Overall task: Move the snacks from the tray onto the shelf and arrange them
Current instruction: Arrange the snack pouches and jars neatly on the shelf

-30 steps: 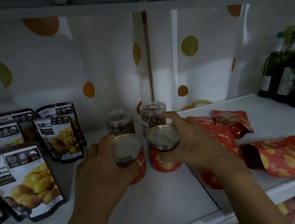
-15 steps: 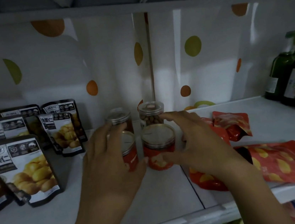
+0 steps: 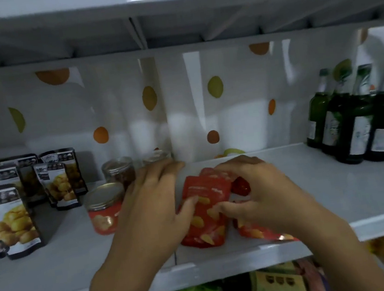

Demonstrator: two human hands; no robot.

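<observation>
- Red snack pouch point(image 3: 205, 206) sits near the middle of the shelf point(image 3: 336, 188), tipped up between my hands. Can you read the grip?
- Partly. Your right hand point(image 3: 265, 196) holds it, with fingers curled over the far top edge and the thumb on the printed front. Your left hand point(image 3: 150, 211) is stretched out with the fingers nearly straight. Only its thumb tip rests on the pouch's left side.
- I judge this to be the standing-up step. I'd set the bottom edge flat first and let go of the top last, so it doesn't flop forward.
- Watch what lies around it. A second red pouch point(image 3: 257, 232) lies flat under your right wrist, with its corner at the front lip. A third point(image 3: 240, 186) is just behind your fingers. Standing yours on either one would leave it wobbly, I think.
- Bare shelf only, then. What's on the left?
- The gold-lidded red can point(image 3: 104, 209) is just left of your left hand, with clear jars point(image 3: 119, 173) farther back. Your fingers hide what lies between those and the pouch, so I cannot tell how much room there is.
- And the rest?
- Black chestnut pouches point(image 3: 14, 220) stand at the far left and green bottles point(image 3: 353, 125) at the far right. The white board looks smooth and glossy, so a pouch may slide on it. A dotted sheet point(image 3: 215, 87) covers the back wall, the light is dim, and no tray is in view
</observation>
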